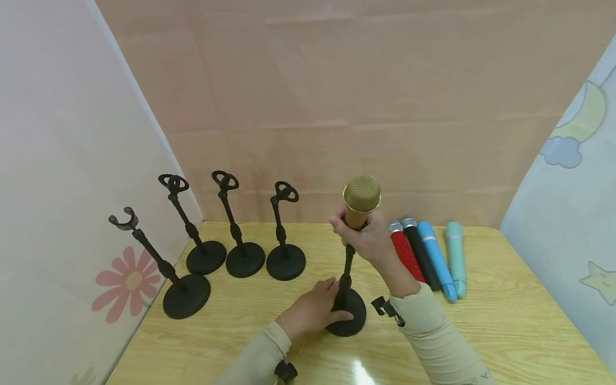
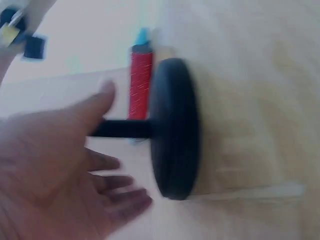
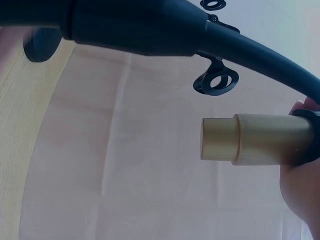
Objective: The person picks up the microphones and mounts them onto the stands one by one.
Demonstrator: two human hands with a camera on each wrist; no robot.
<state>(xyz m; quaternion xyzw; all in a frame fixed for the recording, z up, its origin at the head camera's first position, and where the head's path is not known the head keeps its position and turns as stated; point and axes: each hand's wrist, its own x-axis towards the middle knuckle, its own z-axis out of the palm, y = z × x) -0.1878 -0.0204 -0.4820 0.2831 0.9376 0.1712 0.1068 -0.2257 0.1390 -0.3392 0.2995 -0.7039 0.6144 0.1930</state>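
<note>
A gold microphone stands nearly upright at the top of a black desk stand. My right hand grips it just below the mesh head. In the right wrist view its tapered lower end passes through the stand's black holder, alongside the stand's pole. Low on this stand is my left hand, around the pole just above the round base. The left wrist view has that hand's fingers spread and relaxed, the thumb near the pole.
Several black stands with unoccupied holders, among them one with a U-shaped clip, occupy the table's left. To the right lie a red microphone, a black one, a blue one and a mint-green one. Walls border the table.
</note>
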